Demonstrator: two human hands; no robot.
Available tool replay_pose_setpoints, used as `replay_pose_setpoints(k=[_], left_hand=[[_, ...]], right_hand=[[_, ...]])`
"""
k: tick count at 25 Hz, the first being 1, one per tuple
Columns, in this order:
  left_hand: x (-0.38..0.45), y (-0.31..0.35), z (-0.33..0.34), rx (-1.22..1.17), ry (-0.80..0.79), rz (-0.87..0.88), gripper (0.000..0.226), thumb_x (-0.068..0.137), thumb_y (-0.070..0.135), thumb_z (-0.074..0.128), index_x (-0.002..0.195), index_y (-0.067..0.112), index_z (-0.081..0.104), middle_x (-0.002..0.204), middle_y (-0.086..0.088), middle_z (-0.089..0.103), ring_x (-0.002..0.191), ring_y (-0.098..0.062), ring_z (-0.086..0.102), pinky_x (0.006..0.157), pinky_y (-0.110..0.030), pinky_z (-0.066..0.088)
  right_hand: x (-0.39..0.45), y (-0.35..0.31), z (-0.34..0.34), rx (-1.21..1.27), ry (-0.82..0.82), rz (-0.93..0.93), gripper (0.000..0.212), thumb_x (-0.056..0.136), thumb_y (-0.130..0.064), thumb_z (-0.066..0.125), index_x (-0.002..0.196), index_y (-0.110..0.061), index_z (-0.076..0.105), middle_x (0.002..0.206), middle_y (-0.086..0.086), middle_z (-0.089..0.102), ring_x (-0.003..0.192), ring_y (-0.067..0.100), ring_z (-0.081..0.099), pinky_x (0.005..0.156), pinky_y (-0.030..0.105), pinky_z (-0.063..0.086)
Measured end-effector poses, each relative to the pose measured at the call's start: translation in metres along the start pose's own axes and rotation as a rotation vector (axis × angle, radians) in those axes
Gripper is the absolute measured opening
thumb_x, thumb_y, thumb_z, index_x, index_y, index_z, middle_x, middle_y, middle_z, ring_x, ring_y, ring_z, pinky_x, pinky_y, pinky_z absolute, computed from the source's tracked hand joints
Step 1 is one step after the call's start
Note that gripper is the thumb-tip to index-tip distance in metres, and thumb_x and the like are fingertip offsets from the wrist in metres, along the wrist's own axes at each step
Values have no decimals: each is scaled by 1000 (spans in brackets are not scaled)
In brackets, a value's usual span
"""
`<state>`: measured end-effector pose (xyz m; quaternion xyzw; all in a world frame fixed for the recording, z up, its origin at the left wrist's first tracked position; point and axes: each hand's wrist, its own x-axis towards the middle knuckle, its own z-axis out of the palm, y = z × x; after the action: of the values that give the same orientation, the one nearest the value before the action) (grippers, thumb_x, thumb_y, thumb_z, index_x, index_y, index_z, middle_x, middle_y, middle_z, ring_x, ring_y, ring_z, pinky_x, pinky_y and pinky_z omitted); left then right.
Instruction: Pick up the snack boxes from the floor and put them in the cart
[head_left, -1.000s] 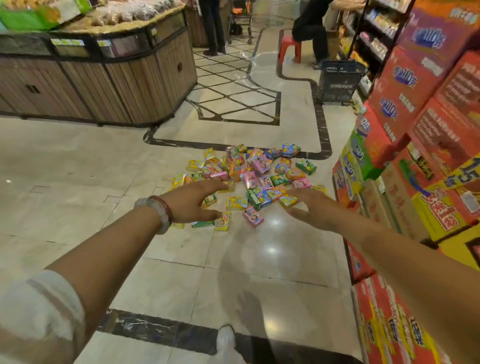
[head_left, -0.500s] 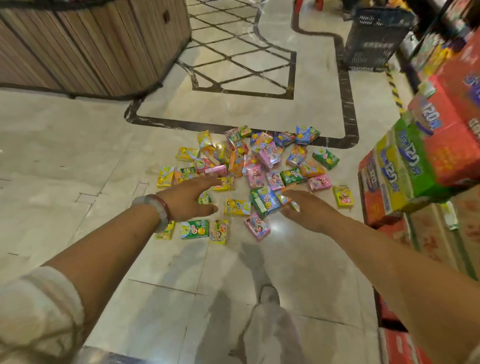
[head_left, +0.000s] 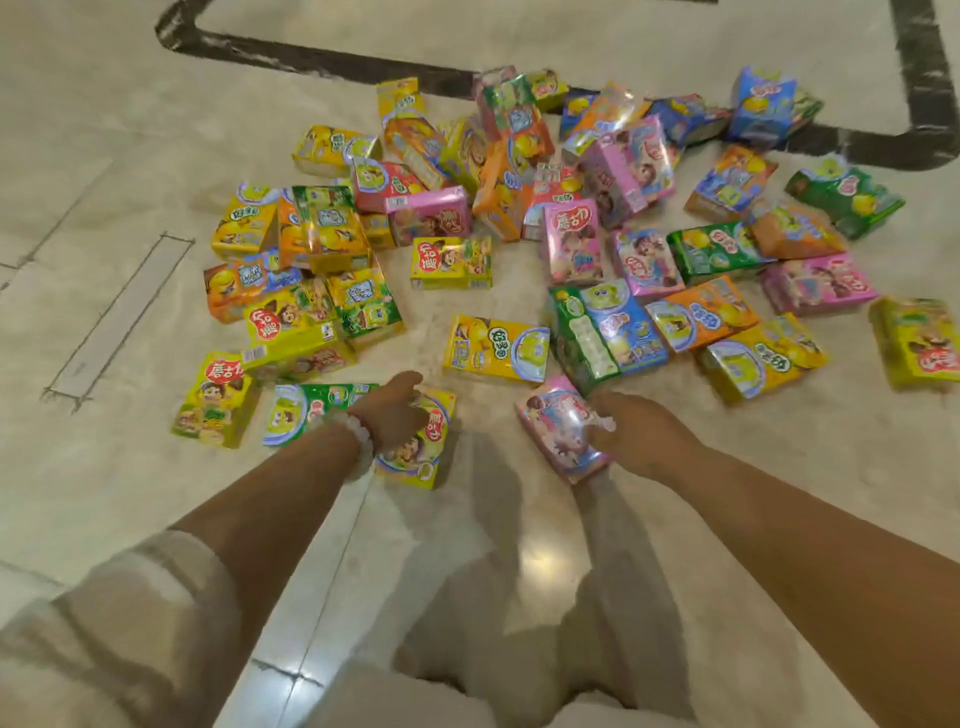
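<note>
Since the snack boxes (head_left: 545, 223) lie scattered in a loose heap across the marble floor (head_left: 104, 156), some flat and some tipped against each other, you can start at the near edge, where both your hands already are. Your right hand (head_left: 631, 434) has its fingers on the near side of a pink box (head_left: 558, 426) that sits tilted just in front of the pile, apparently closing round it, though the grip is not yet plainly complete. Your left hand (head_left: 389, 410) rests over a yellow box (head_left: 421, 447) lying flat beside a green one (head_left: 306, 410); whether those fingers are curled round it or merely laid on top cannot be told from this angle. These look like small, light cardboard cartons wrapped in glossy film, so expect them to be stiff enough to hold shape but slick under the fingertips and easy to dent at the corners. Take each across its short width, thumb on one long face and fingers on the opposite one, rather than pinching an edge of the film. Several could probably be gathered at once if you squeeze them face to face. No cart shows in view, so nothing has visibly gone in yet. A dark inlaid border (head_left: 675, 88) runs behind the heap.
</note>
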<state>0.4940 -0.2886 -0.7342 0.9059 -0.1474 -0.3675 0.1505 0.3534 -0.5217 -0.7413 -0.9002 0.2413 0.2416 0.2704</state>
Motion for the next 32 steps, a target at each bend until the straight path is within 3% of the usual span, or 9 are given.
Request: replay_pose_setpoints(k=[5,8,12,18,22,24,26,29,32], left_hand=[[60,-38,74,21,142,-53,73,85,13,59,147,8,21,145,-19,35,131,-34,38,104,-35,35],[71,-41,86,36,176,-149,84,76,19,68,146,15,22,139,-21,38,124,-38,42,101,-42,40],[76,-42,92,79,234,-176,78,69,32,74,134,16,35,127,-17,47,117,-36,46,94,-40,41],[81,-25,114,-327,195,-235,85,72,32,78,140,8,32,138,-19,39,126,-33,41,101,-36,36],[88,-31,117,-605,182,-237,81,69,27,81,137,13,40,128,-8,54,113,-27,56,97,-36,45],[87,-32,106,-911,123,-233,83,60,20,87,131,15,45,114,-10,66,97,-26,66,90,-44,52],[75,-29,84,-1089,47,-223,78,58,14,86,126,17,47,104,-13,69,89,-30,68,85,-51,53],[33,-5,21,-1102,49,-152,61,69,10,77,121,19,46,98,-14,70,79,-29,69,77,-48,56],[-26,43,-74,-1064,128,-113,47,76,14,74,113,22,46,91,-9,69,70,-25,66,59,-36,57]], right_hand=[[54,24,70,-152,59,76,47,88,-40,51,119,-5,50,120,16,53,113,33,50,87,34,43],[59,23,74,-112,97,138,54,88,-39,57,128,-6,43,127,14,47,119,33,44,91,34,41],[74,21,83,42,117,214,58,83,-40,65,124,-4,45,123,19,53,115,35,50,88,35,43],[87,7,104,355,14,220,47,81,-37,69,112,-5,55,111,13,62,98,28,62,69,26,41],[92,3,106,597,60,276,54,76,-35,76,111,-4,49,103,7,65,86,21,65,61,27,48],[86,-3,97,803,110,272,53,76,-27,78,113,-8,45,94,0,64,78,13,63,59,25,51],[72,-16,86,1057,114,263,53,79,-18,76,118,-11,41,93,-3,63,80,12,64,70,28,55],[32,-49,49,1359,73,223,48,85,-7,68,123,-11,39,98,3,66,76,14,68,67,30,58],[-10,-93,-41,1300,108,106,44,83,-6,70,122,-10,49,109,11,68,88,20,69,78,34,57]])
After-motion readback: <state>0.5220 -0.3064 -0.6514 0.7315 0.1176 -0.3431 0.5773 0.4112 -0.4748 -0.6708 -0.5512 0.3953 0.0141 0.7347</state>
